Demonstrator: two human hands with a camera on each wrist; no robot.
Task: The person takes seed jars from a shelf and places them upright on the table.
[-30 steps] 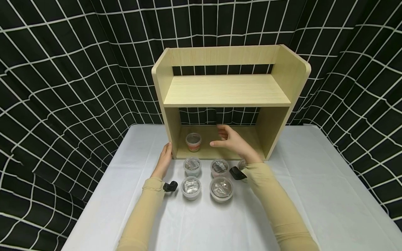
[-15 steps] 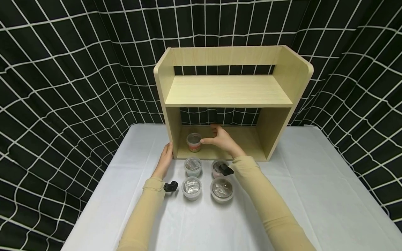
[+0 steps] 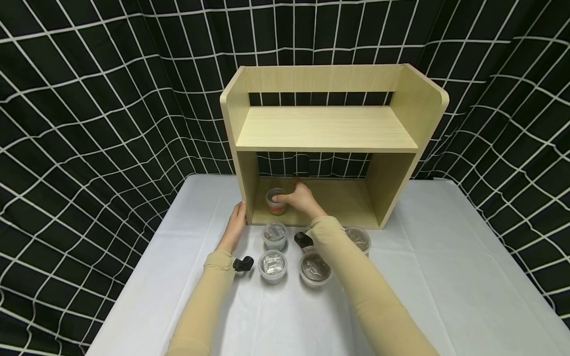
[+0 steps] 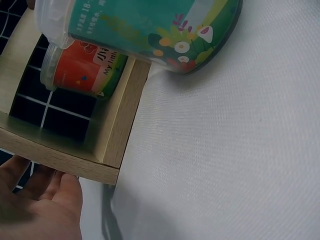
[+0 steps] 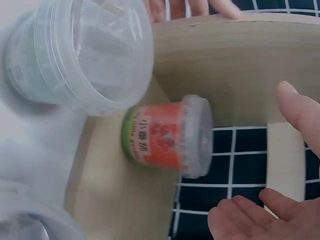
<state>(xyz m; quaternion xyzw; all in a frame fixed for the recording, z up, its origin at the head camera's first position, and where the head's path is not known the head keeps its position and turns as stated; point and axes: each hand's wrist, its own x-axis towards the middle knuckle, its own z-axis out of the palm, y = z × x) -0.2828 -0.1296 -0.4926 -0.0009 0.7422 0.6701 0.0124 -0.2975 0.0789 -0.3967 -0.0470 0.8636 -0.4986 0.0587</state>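
Observation:
A small red plastic cup with a clear lid (image 3: 277, 206) stands on the lower board of a light wooden shelf unit (image 3: 325, 127), near its left wall. My right hand (image 3: 303, 199) reaches into that compartment, overlapping the cup's right edge in the head view. Thumb and fingers of the right hand (image 5: 280, 215) are spread apart beyond the lid of the red cup (image 5: 160, 136) in the right wrist view, with nothing between them. My left hand (image 3: 234, 227) rests against the outside of the unit's left panel, its fingers (image 4: 42, 182) lying along the wood.
Several lidded clear cups stand before the unit: a teal one (image 3: 274, 236), one nearer at left (image 3: 272, 267), one at front right (image 3: 314, 269) and another (image 3: 358, 240) right of my forearm. White cloth (image 3: 427, 277) covers the table; black gridded curtain (image 3: 111, 99) surrounds it.
My right hand has moved left to the red cup, and its forearm now uncovers the cup at the right. The left hand stays on the side panel.

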